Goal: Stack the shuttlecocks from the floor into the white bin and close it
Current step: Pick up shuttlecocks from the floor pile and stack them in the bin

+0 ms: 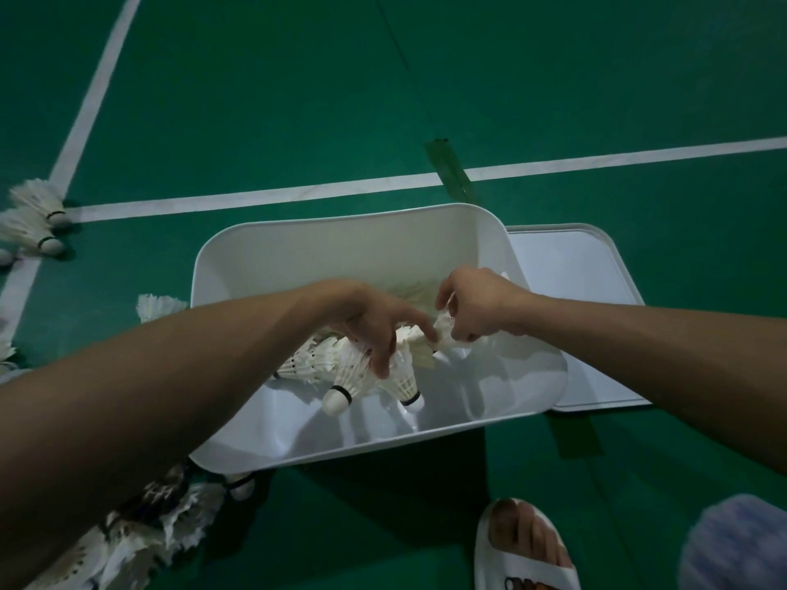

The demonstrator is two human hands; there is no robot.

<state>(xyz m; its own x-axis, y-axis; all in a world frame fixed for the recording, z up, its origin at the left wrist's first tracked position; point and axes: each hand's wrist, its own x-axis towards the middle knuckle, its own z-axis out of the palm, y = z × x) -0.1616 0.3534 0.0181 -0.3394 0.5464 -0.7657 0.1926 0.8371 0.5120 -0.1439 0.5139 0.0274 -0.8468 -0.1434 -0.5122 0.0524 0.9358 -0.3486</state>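
Note:
The white bin stands open on the green court floor. Inside it lie rows of nested white shuttlecocks, cork ends toward me. My left hand reaches into the bin, fingers pointing down and touching the feathers of a stack. My right hand is over the bin's right half and pinches the feathers of a shuttlecock beside my left fingertips. More shuttlecocks lie on the floor at far left, beside the bin's left wall and under my left forearm.
The bin's flat white lid lies on the floor against the bin's right side. White court lines cross behind the bin. My foot in a white slipper is at the bottom right.

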